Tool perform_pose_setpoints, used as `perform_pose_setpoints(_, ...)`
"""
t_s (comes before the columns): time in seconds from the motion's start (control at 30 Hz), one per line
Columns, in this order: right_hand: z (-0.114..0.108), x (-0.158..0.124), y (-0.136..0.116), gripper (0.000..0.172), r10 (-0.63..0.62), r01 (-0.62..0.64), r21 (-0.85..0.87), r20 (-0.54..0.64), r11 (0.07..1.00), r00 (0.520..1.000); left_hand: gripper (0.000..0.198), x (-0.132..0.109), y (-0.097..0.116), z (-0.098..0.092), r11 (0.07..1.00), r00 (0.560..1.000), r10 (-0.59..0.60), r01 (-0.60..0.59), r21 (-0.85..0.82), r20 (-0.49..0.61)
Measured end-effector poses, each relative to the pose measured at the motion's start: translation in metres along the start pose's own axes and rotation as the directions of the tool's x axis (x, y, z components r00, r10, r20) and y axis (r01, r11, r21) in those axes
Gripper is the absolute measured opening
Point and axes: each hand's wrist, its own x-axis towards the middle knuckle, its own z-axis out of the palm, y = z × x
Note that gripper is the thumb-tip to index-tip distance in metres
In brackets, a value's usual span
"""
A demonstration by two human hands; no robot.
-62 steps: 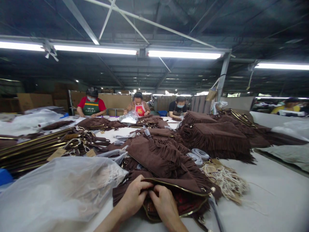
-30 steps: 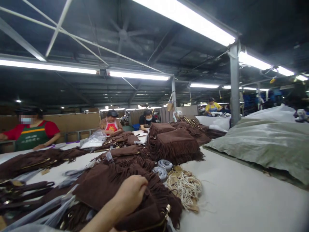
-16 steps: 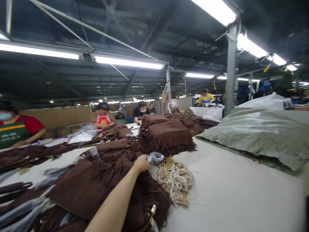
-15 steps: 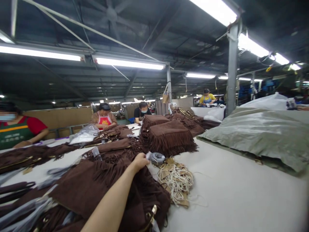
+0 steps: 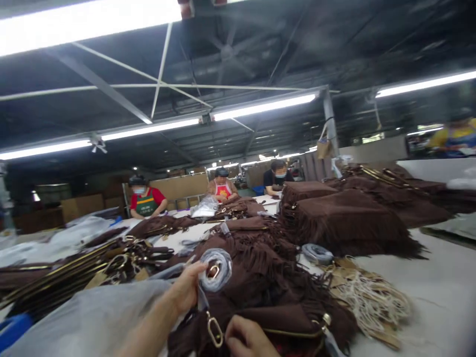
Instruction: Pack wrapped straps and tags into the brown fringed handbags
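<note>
My left hand (image 5: 188, 287) grips a wrapped, coiled strap (image 5: 215, 269) between thumb and fingers, above the brown fringed bags. A gold clip (image 5: 214, 331) hangs below the coil, close to my right hand. At the bottom centre, my right hand (image 5: 247, 337) has curled fingers at the edge of a brown bag (image 5: 277, 320) with a gold zipper; what they hold, if anything, is hidden. Another wrapped coil (image 5: 317, 253) lies to the right, beside tan tags with white strings (image 5: 375, 297).
Stacked fringed bags (image 5: 345, 218) stand behind on the right of the white table (image 5: 439, 277). Gold-zippered brown pieces (image 5: 85, 263) and clear plastic (image 5: 96, 317) lie at the left. Several people work across the table.
The view has swung left. The left hand, earlier reaching near coils beside the tags, now holds a coil further left over the bags. My right hand has come into view.
</note>
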Motion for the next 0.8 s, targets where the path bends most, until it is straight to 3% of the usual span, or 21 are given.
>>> perform_pose_setpoints(0.07,-0.002,-0.004,-0.012,0.011,0.007,-0.010,0.041,0.070,0.999,0.997,0.026,-0.015,-0.025,-0.020,0.996,0.989,-0.054,0.064,0.063,-0.138)
perform_pose_setpoints(0.17,-0.004,-0.009,-0.024,0.009,0.020,-0.024,0.055,0.075,0.998,0.997,0.033,-0.030,-0.056,-0.037,0.991,0.968,-0.033,0.065,0.119,-0.250)
perform_pose_setpoints(0.23,-0.005,-0.010,-0.026,0.009,0.025,-0.030,0.051,0.081,0.998,0.996,0.041,-0.038,-0.066,-0.043,0.951,0.942,0.130,-0.030,0.309,-0.309)
perform_pose_setpoints(0.27,-0.005,-0.011,-0.025,0.009,0.029,-0.033,0.050,0.084,0.998,0.996,0.045,-0.043,-0.068,-0.046,0.884,0.925,0.247,-0.093,0.458,-0.289)
perform_pose_setpoints(0.33,-0.005,-0.012,-0.024,0.009,0.045,-0.050,0.054,0.087,0.997,0.995,0.047,-0.056,-0.064,-0.053,0.644,0.893,0.434,-0.218,0.733,-0.116)
perform_pose_setpoints(0.37,-0.005,-0.011,-0.024,0.009,0.053,-0.058,0.057,0.088,0.997,0.995,0.047,-0.064,-0.060,-0.058,0.513,0.886,0.463,-0.279,0.812,0.012)
perform_pose_setpoints(0.47,-0.007,-0.010,-0.025,0.009,0.066,-0.074,0.071,0.105,0.995,0.992,0.055,-0.089,-0.045,-0.074,0.276,0.872,0.313,-0.464,0.842,0.377)
perform_pose_setpoints(0.53,-0.007,-0.009,-0.027,0.011,0.065,-0.076,0.085,0.123,0.993,0.990,0.061,-0.101,-0.039,-0.084,0.187,0.830,0.178,-0.556,0.810,0.529)
perform_pose_setpoints(0.63,-0.007,-0.009,-0.031,0.014,0.058,-0.074,0.115,0.135,0.991,0.989,0.054,-0.104,-0.044,-0.094,0.092,0.814,0.126,-0.578,0.811,0.567)
perform_pose_setpoints(0.73,-0.006,-0.009,-0.034,0.016,0.072,-0.093,0.148,0.144,0.985,0.987,0.029,-0.097,-0.051,-0.094,0.020,0.823,0.205,-0.545,0.838,0.530)
perform_pose_setpoints(0.8,-0.006,-0.009,-0.035,0.017,0.086,-0.108,0.168,0.137,0.980,0.987,0.024,-0.092,-0.050,-0.086,0.041,0.806,0.293,-0.548,0.835,0.514)
